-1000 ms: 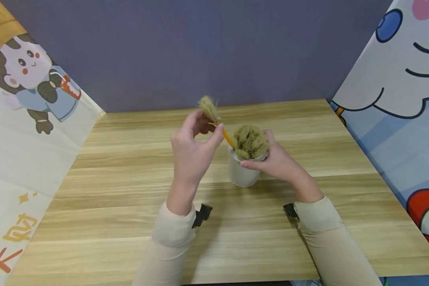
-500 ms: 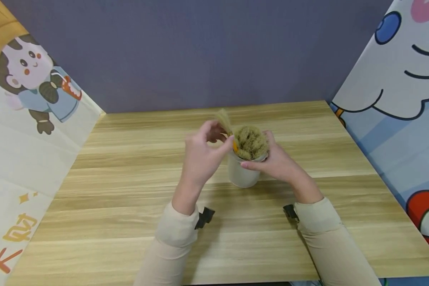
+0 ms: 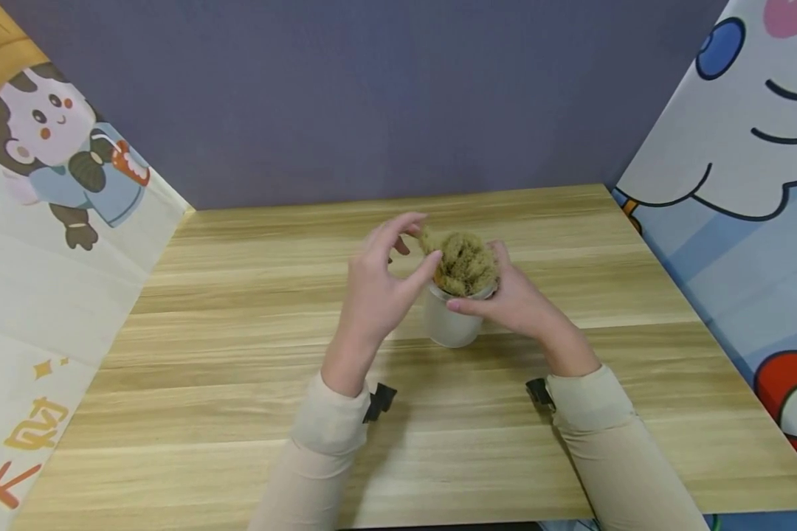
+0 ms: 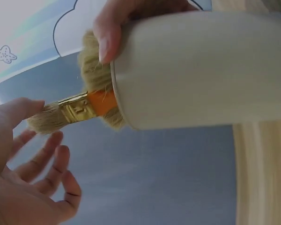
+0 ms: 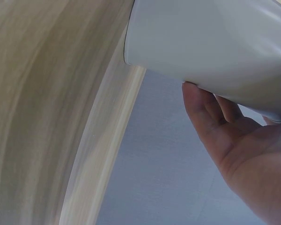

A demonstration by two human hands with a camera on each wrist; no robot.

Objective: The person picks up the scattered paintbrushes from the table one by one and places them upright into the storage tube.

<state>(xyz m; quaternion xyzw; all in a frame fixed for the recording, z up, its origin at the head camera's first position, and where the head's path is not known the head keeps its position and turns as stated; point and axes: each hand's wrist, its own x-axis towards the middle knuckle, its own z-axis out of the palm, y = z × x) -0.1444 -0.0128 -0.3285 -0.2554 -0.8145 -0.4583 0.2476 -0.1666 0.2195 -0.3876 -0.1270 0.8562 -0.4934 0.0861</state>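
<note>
A pale grey-white cylindrical cup stands upright on the table in the head view, with a mass of tan bristles bulging from its mouth. My right hand grips it near the rim, thumb on the near side and fingers round the far side. In the left wrist view a paintbrush sits handle-down in the cup. Its orange handle shows only at the rim, below a brass ferrule and tan bristles. My left hand is at these bristles, thumb tip against them, other fingers loose and spread.
The wood-grain table extends around the cup on all sides. A dark grey panel rises behind it, and printed cartoon panels stand at left and right. A black camera mount sits on each wrist.
My left hand has moved right and lowered the paintbrush into the cup, and its fingers have loosened from the bristles. My right hand has stayed on the cup.
</note>
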